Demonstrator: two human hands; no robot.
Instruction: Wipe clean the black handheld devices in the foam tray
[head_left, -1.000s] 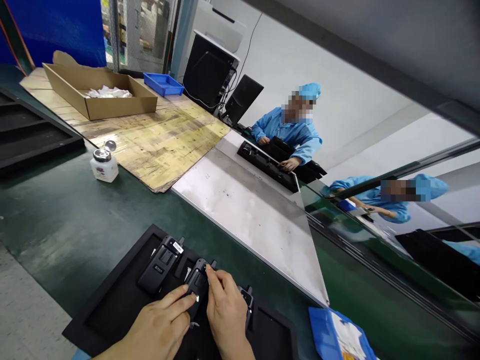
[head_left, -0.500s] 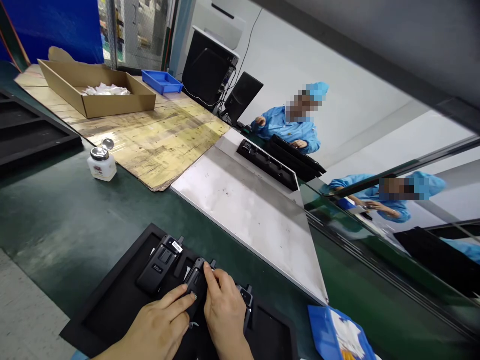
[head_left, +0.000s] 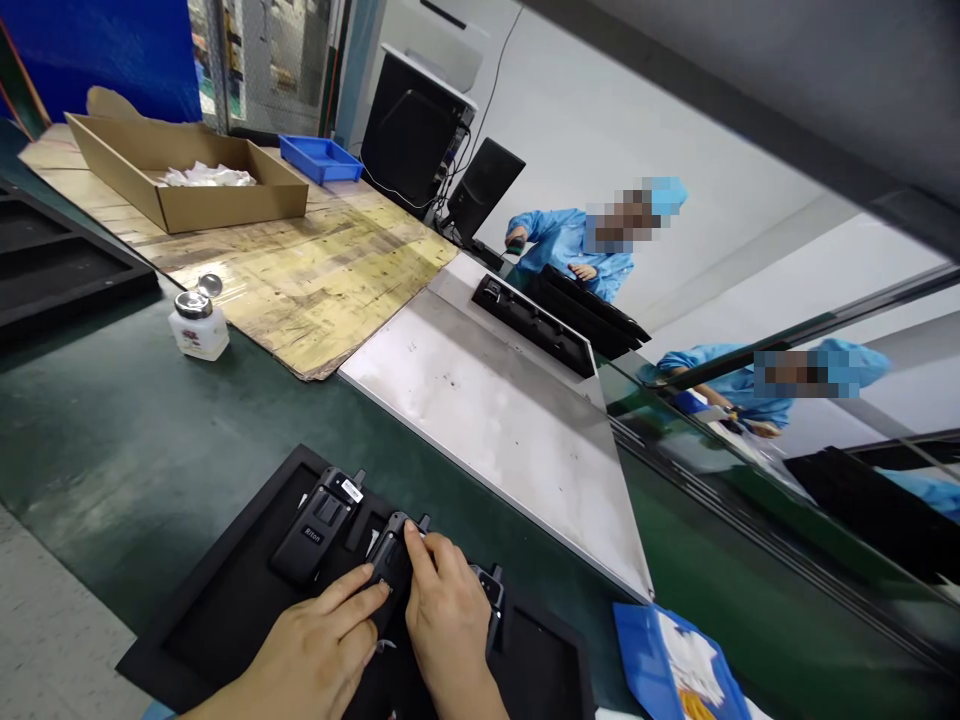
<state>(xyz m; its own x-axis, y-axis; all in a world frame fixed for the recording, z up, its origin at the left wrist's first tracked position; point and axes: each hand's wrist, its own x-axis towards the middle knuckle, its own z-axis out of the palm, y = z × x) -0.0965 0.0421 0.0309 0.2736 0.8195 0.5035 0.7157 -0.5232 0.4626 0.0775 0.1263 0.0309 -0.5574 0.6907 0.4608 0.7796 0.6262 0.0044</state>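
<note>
A black foam tray (head_left: 187, 590) lies at the bottom of the head view with several black handheld radios in it. The left radio (head_left: 315, 530) lies face down, its lettering and a white label showing. Both my hands are on the middle radio (head_left: 387, 550). My left hand (head_left: 322, 635) presses its fingertips on the lower part, and my right hand (head_left: 444, 600) holds the upper end near the antenna. Another radio (head_left: 491, 600) is partly hidden behind my right hand.
A white bottle (head_left: 199, 325) with a metal cap stands left on the green table. Behind are a cardboard box (head_left: 232, 203), a blue tray (head_left: 322, 160) and a white board (head_left: 487, 400). A blue bin (head_left: 637, 650) sits at lower right. Two people in blue work beyond.
My hands stay on the middle radio, nearly unmoved. The view has shifted slightly. The farther person has leaned to the right and now holds a dark object.
</note>
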